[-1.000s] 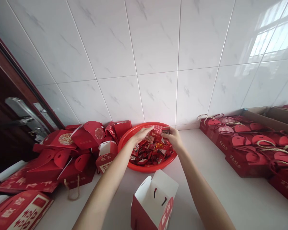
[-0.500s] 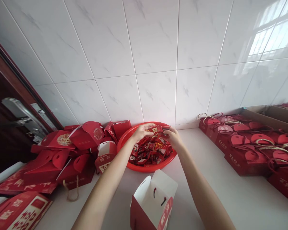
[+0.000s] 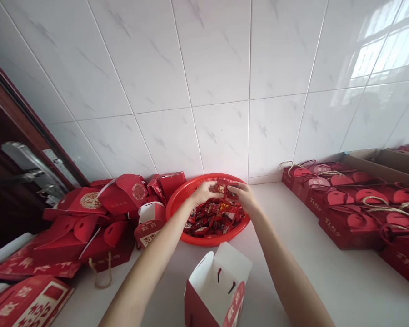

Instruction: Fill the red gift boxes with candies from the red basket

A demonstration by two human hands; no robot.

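Both hands are over the far part of a round red plastic basket (image 3: 231,236) filled with small red wrapped candies (image 3: 211,218). My left hand (image 3: 204,193) pinches a red wrapped candy (image 3: 221,187) with a gold print. Close beside it, my right hand (image 3: 242,194) has its fingers closed on another red-wrapped piece (image 3: 230,194), partly hidden by the fingers. Nearer to me, between my forearms, stands an open gift box (image 3: 211,290), red outside and white inside, with two short dark red cord ends showing on its inner wall.
Folded red gift boxes (image 3: 122,193) pile up at left, one with a rope handle (image 3: 100,274). Rows of closed red boxes (image 3: 347,218) with cord handles stand at right, near a cardboard carton (image 3: 364,163). Behind is a tiled wall (image 3: 221,136); a door handle (image 3: 34,163) is far left.
My hands have come closer together over the basket. My left fingers, spread over the candies before, are now closed on a piece. The open box has not moved.
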